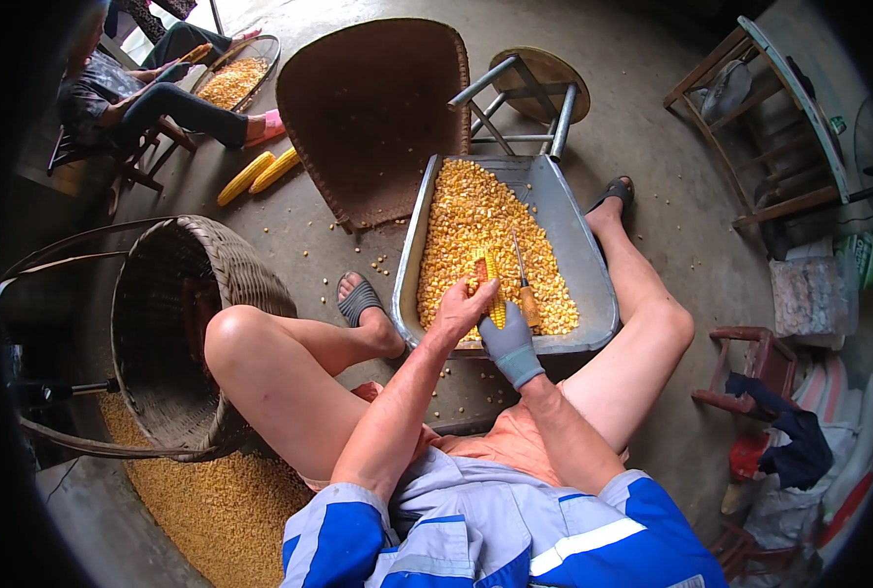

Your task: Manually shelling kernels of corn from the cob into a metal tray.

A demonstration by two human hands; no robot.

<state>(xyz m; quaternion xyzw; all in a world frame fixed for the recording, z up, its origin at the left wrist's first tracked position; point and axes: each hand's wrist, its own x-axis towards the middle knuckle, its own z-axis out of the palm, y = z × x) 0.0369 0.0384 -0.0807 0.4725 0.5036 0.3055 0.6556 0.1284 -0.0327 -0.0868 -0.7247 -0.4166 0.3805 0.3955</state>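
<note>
1. Two hands meet over the near end of the metal tray [593, 284], which is full of loose yellow kernels [475, 220]. The bare left hand [461, 309] is closed around a part-stripped corn cob [490, 279], fingers wrapped over its lower end. The gloved right hand [510, 338] is shut on a wooden-handled awl [524, 289], its thin metal shaft lying alongside the cob.
2. Keeping the cob low above the tray should make the kernels drop into the pile; a few already lie scattered on the concrete floor [652, 176].
3. Driving the point along a row, away from the bare hand, seems the safest line, since those fingers sit just beside the tip.
4. Turning the cob a little with the left hand would bring a fresh row up.
5. Nearby stand a woven basket [211, 294], a flat woven winnowing tray [377, 108], and two whole cobs [260, 174].
</note>
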